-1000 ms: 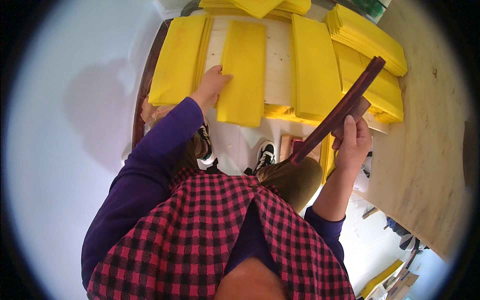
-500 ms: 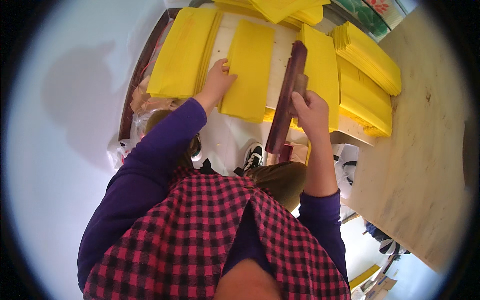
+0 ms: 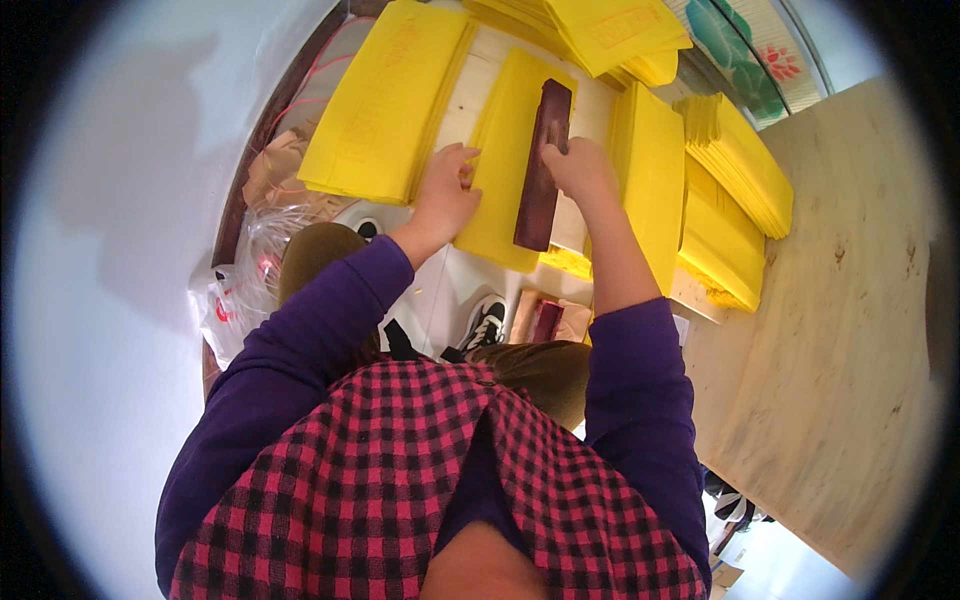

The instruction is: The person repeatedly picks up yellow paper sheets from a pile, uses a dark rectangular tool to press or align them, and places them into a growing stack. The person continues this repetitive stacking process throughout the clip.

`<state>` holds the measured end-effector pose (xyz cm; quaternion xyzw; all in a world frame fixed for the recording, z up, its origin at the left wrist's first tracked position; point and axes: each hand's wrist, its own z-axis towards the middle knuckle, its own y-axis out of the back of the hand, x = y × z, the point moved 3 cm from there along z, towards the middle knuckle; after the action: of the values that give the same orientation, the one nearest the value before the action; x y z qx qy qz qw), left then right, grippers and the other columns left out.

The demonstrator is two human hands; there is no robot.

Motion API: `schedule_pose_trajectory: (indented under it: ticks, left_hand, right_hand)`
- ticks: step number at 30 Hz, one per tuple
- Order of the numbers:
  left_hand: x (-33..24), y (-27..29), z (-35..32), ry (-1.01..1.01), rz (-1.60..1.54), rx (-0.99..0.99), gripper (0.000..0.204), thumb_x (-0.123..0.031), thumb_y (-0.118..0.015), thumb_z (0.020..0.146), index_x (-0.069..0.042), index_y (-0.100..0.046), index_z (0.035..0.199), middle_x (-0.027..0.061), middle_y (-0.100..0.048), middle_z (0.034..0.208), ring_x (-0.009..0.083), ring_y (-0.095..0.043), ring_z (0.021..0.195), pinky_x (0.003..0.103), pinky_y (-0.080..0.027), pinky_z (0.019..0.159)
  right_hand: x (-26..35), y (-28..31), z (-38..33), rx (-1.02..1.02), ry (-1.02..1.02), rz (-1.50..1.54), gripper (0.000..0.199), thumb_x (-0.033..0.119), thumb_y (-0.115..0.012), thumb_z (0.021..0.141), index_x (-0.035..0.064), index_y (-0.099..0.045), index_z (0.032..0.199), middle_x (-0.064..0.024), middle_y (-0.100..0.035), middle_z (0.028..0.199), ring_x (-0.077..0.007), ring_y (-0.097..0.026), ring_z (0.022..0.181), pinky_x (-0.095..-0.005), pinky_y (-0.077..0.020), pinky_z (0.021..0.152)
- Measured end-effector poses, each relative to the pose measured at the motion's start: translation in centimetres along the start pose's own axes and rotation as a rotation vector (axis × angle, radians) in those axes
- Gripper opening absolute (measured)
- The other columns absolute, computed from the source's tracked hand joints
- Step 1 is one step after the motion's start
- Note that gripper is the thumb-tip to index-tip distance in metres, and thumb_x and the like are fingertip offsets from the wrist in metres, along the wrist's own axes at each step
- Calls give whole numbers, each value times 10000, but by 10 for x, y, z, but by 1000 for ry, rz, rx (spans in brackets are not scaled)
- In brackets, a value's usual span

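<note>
My right hand (image 3: 582,172) is closed on the handle of a long, dark red stamp block (image 3: 541,185). The block is over the right side of a narrow stack of yellow paper (image 3: 497,200); whether it touches the paper I cannot tell. My left hand (image 3: 447,195) is at the left edge of that same paper, its fingers slightly bent and apart, holding nothing I can see. Left of it lies a thicker yellow paper stack (image 3: 385,105) with faint reddish marks on top. Another yellow stack (image 3: 648,180) is just right of my right hand.
More yellow paper piles lie at the back (image 3: 620,30) and right (image 3: 745,165). A wooden board (image 3: 830,330) takes up the right side. Clear plastic bags (image 3: 255,270) and brown paper (image 3: 275,170) are at the lower left. My shoe (image 3: 485,322) shows on the floor below.
My right hand has brought the block left, from the gap beside the right stack to over the middle paper. My left hand stays by the paper's left edge. The view has shifted slightly.
</note>
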<state>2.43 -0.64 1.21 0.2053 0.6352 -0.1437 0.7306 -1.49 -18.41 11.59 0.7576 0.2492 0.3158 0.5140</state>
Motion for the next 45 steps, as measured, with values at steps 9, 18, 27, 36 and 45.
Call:
schedule_pose_trajectory:
  ticks: [9,18,27,36,45]
  left_hand:
    - [6,-3,0,12,36,36,524,117,-605,671,-22,-508,1167,176,-375,1320,248,-542,985,296,-487,819]
    - [8,-5,-4,-32,30,47,509,97,-590,685,-37,-504,1169,184,-369,1319,269,-530,977,312,-461,841]
    - [7,-3,-8,-55,52,82,513,93,-604,691,-46,-504,1175,170,-360,1326,268,-518,1030,313,-453,868]
    - [8,-1,-13,-227,193,50,500,72,-616,690,-54,-520,1165,177,-377,1318,295,-502,1049,330,-444,870]
    - [3,3,-11,-201,201,80,473,59,-613,700,-54,-532,1151,173,-399,1305,310,-480,1084,339,-431,894]
  right_hand:
    - [20,-21,18,-31,30,-226,423,391,-512,794,15,-678,899,-211,-647,935,-337,-625,900,-419,-493,782]
    - [23,-30,11,-51,-8,-162,477,391,-440,816,-18,-638,964,-253,-628,945,-380,-608,917,-437,-477,810]
    - [18,-38,11,-174,-6,-128,423,375,-467,829,-6,-648,870,-228,-648,845,-366,-635,822,-444,-500,733]
    - [0,-33,21,-103,45,-58,475,402,-450,813,-31,-626,895,-239,-633,918,-361,-615,893,-436,-484,778]
    - [-44,13,-70,-335,93,540,374,316,-594,814,-32,-532,693,-132,-540,560,-190,-540,471,-330,-435,467]
